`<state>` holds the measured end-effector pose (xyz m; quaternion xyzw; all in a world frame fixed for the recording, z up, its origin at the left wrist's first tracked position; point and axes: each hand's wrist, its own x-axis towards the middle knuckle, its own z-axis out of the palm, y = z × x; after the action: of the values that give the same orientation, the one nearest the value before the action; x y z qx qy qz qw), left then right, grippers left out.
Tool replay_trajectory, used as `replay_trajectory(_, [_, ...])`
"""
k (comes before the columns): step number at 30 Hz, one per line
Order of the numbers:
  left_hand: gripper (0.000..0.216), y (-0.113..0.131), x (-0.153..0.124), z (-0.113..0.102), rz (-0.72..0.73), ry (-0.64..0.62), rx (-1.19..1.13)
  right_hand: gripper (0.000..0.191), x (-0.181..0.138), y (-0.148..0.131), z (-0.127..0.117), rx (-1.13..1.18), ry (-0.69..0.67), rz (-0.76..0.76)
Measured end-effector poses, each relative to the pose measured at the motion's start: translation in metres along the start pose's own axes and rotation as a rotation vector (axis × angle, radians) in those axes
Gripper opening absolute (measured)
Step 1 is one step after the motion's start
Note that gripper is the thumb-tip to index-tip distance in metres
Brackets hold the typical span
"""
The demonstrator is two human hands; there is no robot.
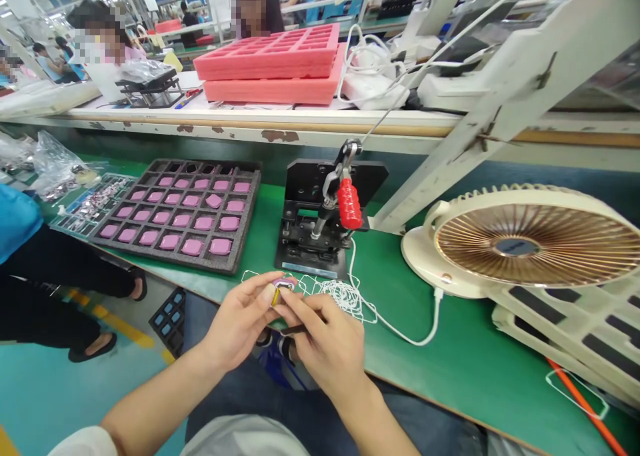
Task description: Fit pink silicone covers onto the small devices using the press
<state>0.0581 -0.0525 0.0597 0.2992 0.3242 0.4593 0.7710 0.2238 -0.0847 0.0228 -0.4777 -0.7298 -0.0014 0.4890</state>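
My left hand (239,328) is closed on a small pink-purple case (284,283), pinched between thumb and fingers. A yellow strip (276,297) shows at the case's near side. My right hand (327,339) is closed, its fingertips against the case. A thin dark tool (294,330), perhaps tweezers, lies in its grip, mostly hidden by the fingers. Just beyond my hands, a tangle of white cord (345,297) rests on the green bench. Behind it stands a black clamp fixture (313,243) with a red handle (349,204).
A grey foam tray (233,259) of pink-purple cases sits at left, beside loose small parts (103,199). To the right stands a cream fan (535,243) with a white cable. A slanted white post (480,123) and red foam trays (270,66) are farther back. Another person's legs (50,299) show left.
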Motion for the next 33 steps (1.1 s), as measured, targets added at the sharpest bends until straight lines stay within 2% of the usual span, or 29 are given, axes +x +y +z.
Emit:
replay_trajectory(3, [0.026,-0.003,-0.003,0.002,0.042,0.017,0.028,0.028,0.001,-0.004,0.0,0.041,0.037,0.048])
replay_trajectory(9, [0.031,-0.01,-0.005,0.003,0.055,0.026,0.065,0.03,-0.002,-0.011,0.007,0.172,0.046,0.336])
replay_trajectory(13, [0.034,-0.012,-0.005,0.001,0.033,0.069,0.104,0.029,-0.007,-0.013,0.01,0.188,0.027,0.398])
replay_trajectory(17, [0.041,-0.018,-0.008,0.0,0.034,0.058,0.131,0.029,-0.009,-0.016,0.01,0.214,0.06,0.432])
replay_trajectory(21, [0.045,-0.021,-0.008,-0.002,0.008,0.045,0.134,0.028,-0.011,-0.018,0.005,0.415,0.032,0.615])
replay_trajectory(24, [0.044,-0.018,-0.006,-0.005,-0.032,0.075,0.147,0.033,-0.012,-0.014,-0.007,0.655,-0.014,0.822])
replay_trajectory(27, [0.043,-0.014,-0.005,-0.008,-0.052,0.102,0.153,0.038,-0.013,-0.006,-0.022,0.963,0.055,0.982])
replay_trajectory(29, [0.042,-0.013,-0.005,-0.007,-0.046,0.109,0.148,0.05,-0.013,0.0,-0.03,1.061,0.131,0.983])
replay_trajectory(31, [0.042,-0.012,-0.007,-0.004,-0.039,0.105,0.135,0.06,-0.016,0.004,-0.036,1.019,0.19,0.946])
replay_trajectory(33, [0.041,-0.011,-0.009,-0.001,-0.047,0.091,0.117,0.066,-0.02,0.006,-0.038,0.999,0.187,0.961])
